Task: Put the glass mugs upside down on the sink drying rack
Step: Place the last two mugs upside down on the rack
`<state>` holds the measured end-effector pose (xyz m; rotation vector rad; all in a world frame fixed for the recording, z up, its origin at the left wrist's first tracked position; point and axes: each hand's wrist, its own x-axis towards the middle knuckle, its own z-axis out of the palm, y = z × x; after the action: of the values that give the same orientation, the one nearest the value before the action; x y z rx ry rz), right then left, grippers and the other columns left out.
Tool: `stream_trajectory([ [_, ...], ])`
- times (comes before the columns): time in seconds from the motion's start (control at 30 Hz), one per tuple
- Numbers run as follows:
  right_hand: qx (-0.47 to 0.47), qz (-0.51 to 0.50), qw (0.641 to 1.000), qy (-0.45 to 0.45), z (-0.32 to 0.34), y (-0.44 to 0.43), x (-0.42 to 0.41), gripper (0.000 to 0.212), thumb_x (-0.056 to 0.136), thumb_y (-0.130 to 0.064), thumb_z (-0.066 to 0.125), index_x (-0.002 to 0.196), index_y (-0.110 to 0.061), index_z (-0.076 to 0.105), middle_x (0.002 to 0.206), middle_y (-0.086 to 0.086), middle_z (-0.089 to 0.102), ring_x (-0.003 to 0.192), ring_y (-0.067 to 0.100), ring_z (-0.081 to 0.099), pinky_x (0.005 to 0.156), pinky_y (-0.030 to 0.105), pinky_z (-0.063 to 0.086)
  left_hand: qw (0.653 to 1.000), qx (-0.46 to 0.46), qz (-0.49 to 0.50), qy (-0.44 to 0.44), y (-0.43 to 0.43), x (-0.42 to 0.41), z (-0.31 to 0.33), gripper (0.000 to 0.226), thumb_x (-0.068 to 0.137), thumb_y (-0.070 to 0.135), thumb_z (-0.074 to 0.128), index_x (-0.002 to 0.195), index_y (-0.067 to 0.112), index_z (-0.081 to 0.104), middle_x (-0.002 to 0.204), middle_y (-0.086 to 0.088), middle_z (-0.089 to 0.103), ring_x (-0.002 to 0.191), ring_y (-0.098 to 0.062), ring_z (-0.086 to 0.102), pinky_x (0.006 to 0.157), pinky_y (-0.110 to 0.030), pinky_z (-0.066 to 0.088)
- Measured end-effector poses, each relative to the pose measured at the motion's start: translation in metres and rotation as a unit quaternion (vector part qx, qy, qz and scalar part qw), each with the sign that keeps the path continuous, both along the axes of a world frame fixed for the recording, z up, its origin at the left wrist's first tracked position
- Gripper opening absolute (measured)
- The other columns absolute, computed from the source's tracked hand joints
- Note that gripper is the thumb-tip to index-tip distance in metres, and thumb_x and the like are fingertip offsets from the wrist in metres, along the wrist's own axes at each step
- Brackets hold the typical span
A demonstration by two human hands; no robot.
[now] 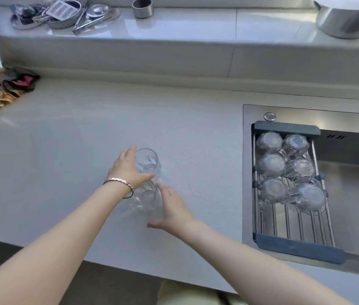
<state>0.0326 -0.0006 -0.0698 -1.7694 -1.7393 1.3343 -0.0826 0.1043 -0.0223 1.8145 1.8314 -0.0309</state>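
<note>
Head view: two mugs stand upright on the counter [64, 139], the far mug [148, 160] cupped by the left hand [127, 167], fingers spread around its side. The near mug [144, 198] sits at 6 o'clock of it, the right hand [173, 209] open and flat beside it. At 3 o'clock the rack [295, 247] over the sink [354, 194] carries six inverted mugs [271, 165].

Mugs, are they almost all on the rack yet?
Nearly. Six mugs already sit upside down on the rack over the sink. Two more are upright on the counter: the left hand is on the far mug, and the right hand is beside the near mug. Those two need flipping and placing in the rack's bare front part.
</note>
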Motion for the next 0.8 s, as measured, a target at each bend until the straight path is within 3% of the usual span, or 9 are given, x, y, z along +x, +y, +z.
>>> stream_trajectory([
  [0.17, 0.023, -0.116, 0.993, -0.002, -0.019, 0.006, -0.026, 0.094, 0.065, -0.031, 0.079, 0.140, -0.022, 0.024, 0.143, 0.000, 0.036, 0.131, 0.017, 0.036, 0.106, 0.030, 0.033, 1.000, 0.004, -0.006, -0.012, 0.007, -0.003, -0.012, 0.090, 0.066, 0.039, 0.075, 0.141, 0.026, 0.027, 0.139, -0.002, 0.044, 0.130, -0.028, 0.034, 0.104, -0.040, 0.035],
  [0.33, 0.023, -0.108, 0.994, -0.013, -0.017, -0.006, -0.001, 0.085, 0.061, -0.034, 0.080, 0.132, -0.021, 0.035, 0.132, -0.002, 0.050, 0.121, 0.018, 0.046, 0.096, 0.028, 0.037, 0.998, 0.052, -0.004, 0.035, 0.008, 0.007, -0.013, 0.082, 0.060, 0.044, 0.078, 0.130, 0.025, 0.040, 0.131, 0.003, 0.051, 0.126, -0.023, 0.040, 0.101, -0.037, 0.035],
  [0.4, 0.012, -0.120, 0.993, 0.017, -0.014, -0.025, 0.024, 0.082, 0.059, -0.032, 0.080, 0.128, -0.019, 0.037, 0.126, -0.001, 0.051, 0.117, 0.017, 0.047, 0.091, 0.022, 0.037, 0.997, 0.072, -0.015, 0.035, 0.003, 0.013, -0.010, 0.077, 0.059, 0.041, 0.079, 0.125, 0.022, 0.045, 0.126, 0.002, 0.055, 0.120, -0.021, 0.047, 0.101, -0.037, 0.032],
  [0.53, 0.001, -0.197, 0.978, 0.068, -0.001, -0.083, 0.094, 0.070, 0.056, -0.032, 0.079, 0.113, -0.031, 0.036, 0.108, -0.013, 0.042, 0.102, -0.005, 0.047, 0.079, 0.003, 0.034, 0.993, 0.099, -0.066, 0.002, -0.030, 0.041, -0.002, 0.077, 0.060, 0.041, 0.078, 0.126, 0.017, 0.046, 0.122, -0.001, 0.056, 0.117, -0.020, 0.050, 0.106, -0.038, 0.025],
  [0.63, 0.003, -0.284, 0.958, 0.052, 0.016, -0.124, 0.157, 0.069, 0.059, -0.026, 0.079, 0.112, -0.035, 0.036, 0.108, -0.023, 0.039, 0.099, -0.026, 0.039, 0.074, -0.006, 0.033, 0.991, 0.093, -0.089, -0.041, -0.062, 0.073, 0.008, 0.081, 0.059, 0.044, 0.079, 0.127, 0.017, 0.046, 0.122, -0.003, 0.054, 0.118, -0.020, 0.050, 0.106, -0.037, 0.028],
  [0.7, 0.005, -0.324, 0.946, 0.015, 0.029, -0.147, 0.199, 0.069, 0.061, -0.022, 0.080, 0.112, -0.038, 0.037, 0.108, -0.025, 0.040, 0.100, -0.023, 0.041, 0.072, -0.001, 0.037, 0.989, 0.090, -0.102, -0.059, -0.084, 0.095, 0.013, 0.083, 0.056, 0.044, 0.081, 0.126, 0.017, 0.047, 0.120, -0.003, 0.055, 0.117, -0.020, 0.052, 0.103, -0.037, 0.032],
  [0.8, -0.019, -0.364, 0.930, -0.044, 0.039, -0.162, 0.248, 0.061, 0.062, -0.028, 0.079, 0.106, -0.043, 0.041, 0.110, -0.008, 0.049, 0.100, 0.007, 0.050, 0.081, 0.022, 0.037, 0.986, 0.091, -0.110, -0.084, -0.112, 0.122, 0.017, 0.083, 0.053, 0.042, 0.083, 0.125, 0.017, 0.049, 0.118, -0.004, 0.056, 0.114, -0.021, 0.054, 0.100, -0.037, 0.036],
])
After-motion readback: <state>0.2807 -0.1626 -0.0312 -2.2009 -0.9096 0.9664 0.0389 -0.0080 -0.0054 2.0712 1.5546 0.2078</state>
